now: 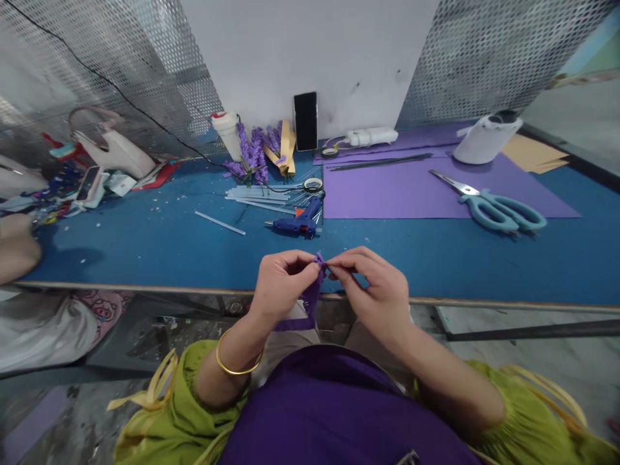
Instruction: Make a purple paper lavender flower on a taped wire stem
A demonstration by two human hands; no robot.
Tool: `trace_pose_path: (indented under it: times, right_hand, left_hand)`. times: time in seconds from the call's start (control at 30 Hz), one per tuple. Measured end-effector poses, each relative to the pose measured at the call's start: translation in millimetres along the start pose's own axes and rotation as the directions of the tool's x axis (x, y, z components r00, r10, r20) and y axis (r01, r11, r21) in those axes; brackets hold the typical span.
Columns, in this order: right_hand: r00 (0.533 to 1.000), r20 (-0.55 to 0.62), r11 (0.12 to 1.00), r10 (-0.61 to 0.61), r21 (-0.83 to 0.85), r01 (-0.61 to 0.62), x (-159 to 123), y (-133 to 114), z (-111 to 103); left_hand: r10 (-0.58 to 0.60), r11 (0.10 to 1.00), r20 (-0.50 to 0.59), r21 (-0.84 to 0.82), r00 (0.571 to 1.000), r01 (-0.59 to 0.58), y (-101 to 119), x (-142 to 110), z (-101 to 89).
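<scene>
Both my hands meet at the near edge of the blue table (145, 245). My left hand (281, 284) pinches the top of a fringed purple strip (312, 297), which hangs down between my wrists. My right hand (372, 284) pinches the same strip at its upper end, fingertips touching those of the left. A gold bangle sits on my left wrist. A purple sheet (334, 413) lies on my lap.
A blue glue gun (298, 224) and several glue sticks (256, 197) lie just beyond my hands. Farther right lie a purple sheet (411, 190) and teal scissors (494, 208). Purple flower stems (254, 155), a phone (305, 121) and a white container (484, 139) stand at the back. Another person's arm (17, 248) rests at far left.
</scene>
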State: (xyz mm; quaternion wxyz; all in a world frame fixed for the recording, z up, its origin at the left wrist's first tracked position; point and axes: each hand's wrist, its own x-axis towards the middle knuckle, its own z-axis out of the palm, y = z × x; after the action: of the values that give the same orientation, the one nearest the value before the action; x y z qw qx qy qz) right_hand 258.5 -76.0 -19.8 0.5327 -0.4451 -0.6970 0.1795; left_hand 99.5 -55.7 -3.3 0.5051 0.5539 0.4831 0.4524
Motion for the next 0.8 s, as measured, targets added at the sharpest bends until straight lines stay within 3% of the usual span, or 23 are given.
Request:
trace_pose_path:
  times: [0.03, 0.1, 0.2, 0.53, 0.8]
  right_hand:
    - [0.992, 0.036, 0.986, 0.122, 0.108, -0.126, 3.1, -1.1, -1.4]
    - [0.933, 0.142, 0.889, 0.33, 0.285, -0.358, 9.8, -2.2, -4.4]
    - [0.834, 0.289, 0.734, 0.47, 0.396, -0.551, 18.2, -2.2, -8.7]
    - [0.737, 0.435, 0.615, 0.517, 0.41, -0.674, 25.3, 3.6, -13.4]
    - [0.562, 0.566, 0.343, 0.603, 0.453, -0.823, 29.2, 9.5, -11.8]
  left_hand:
    - [0.011, 1.0, 0.011, 0.014, 1.0, -0.011, 0.1, 0.2, -0.9]
    - [0.033, 0.998, 0.03, 0.044, 0.999, -0.034, 0.6, 0.4, -2.5]
    - [0.055, 0.995, 0.041, 0.084, 0.998, -0.058, 2.4, -0.2, -4.1]
    - [0.106, 0.98, 0.05, 0.164, 0.993, -0.113, 3.4, 0.9, -5.2]
    - [0.152, 0.967, 0.045, 0.197, 0.987, -0.158, -2.5, 1.8, -4.8]
